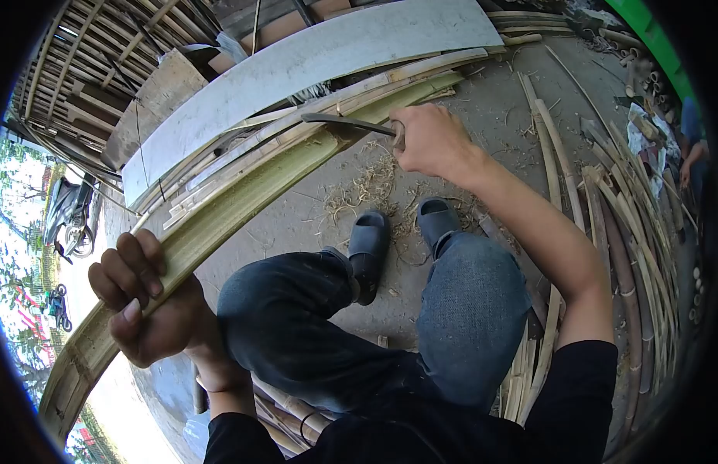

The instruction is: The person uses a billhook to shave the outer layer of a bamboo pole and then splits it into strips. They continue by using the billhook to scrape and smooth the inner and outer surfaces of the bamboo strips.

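Observation:
A long split bamboo pole [239, 199], its pale green hollow side facing up, runs slantwise from the lower left to the upper middle. My left hand [146, 298] is wrapped round its near part, thumb on one edge and fingers over the other. In my right hand [436, 143] is a knife [343, 121] with a dark, slightly curved blade, held by its handle in a closed fist. The blade points left and overlaps the far part of the bamboo, where a node shows in the hollow.
Bamboo shavings [367, 182] litter the floor around my sandals [369, 236]. Behind the pole lies a long whitish board [312, 66]. Bamboo strips [630, 209] are piled on the right, near another person's hand [692, 158]. A motorcycle [73, 216] stands outside at left.

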A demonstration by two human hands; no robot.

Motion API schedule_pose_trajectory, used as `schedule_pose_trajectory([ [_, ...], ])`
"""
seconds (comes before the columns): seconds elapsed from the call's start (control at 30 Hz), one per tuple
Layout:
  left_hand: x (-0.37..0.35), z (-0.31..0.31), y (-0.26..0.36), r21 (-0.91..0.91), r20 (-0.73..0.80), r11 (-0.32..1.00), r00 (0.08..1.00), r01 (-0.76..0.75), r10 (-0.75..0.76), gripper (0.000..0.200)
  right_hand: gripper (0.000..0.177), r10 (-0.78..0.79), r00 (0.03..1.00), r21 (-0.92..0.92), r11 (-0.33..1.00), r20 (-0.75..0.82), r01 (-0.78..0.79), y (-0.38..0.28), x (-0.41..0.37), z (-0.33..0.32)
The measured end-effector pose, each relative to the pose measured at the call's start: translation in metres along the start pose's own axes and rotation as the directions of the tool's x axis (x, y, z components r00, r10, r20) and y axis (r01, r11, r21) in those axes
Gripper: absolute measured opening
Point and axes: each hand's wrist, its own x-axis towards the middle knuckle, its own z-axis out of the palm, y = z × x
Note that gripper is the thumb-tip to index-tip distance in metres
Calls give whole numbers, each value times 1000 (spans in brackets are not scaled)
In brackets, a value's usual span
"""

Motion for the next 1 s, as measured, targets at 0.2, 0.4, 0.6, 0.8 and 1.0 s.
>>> schedule_pose_trajectory([
  [0.2,-13,40,12,-22,90,999,995,-50,51,24,37,443,889,-412,836,116,-363,71,62,-11],
  [0.4,-23,48,28,26,17,999,999,-33,32,22,44,434,900,-117,892,-51,-437,112,-8,-12],
  [0.6,-14,42,28,36,12,997,998,-66,66,21,40,28,996,191,982,-87,-11,-16,-49,-44],
  [0.8,-35,49,33,83,7,993,996,-89,88,22,30,495,851,-212,863,174,-458,109,19,17],
  [1.0,-19,27,36,-36,100,992,987,-124,127,21,41,212,974,141,970,-79,-199,67,-31,-26],
])
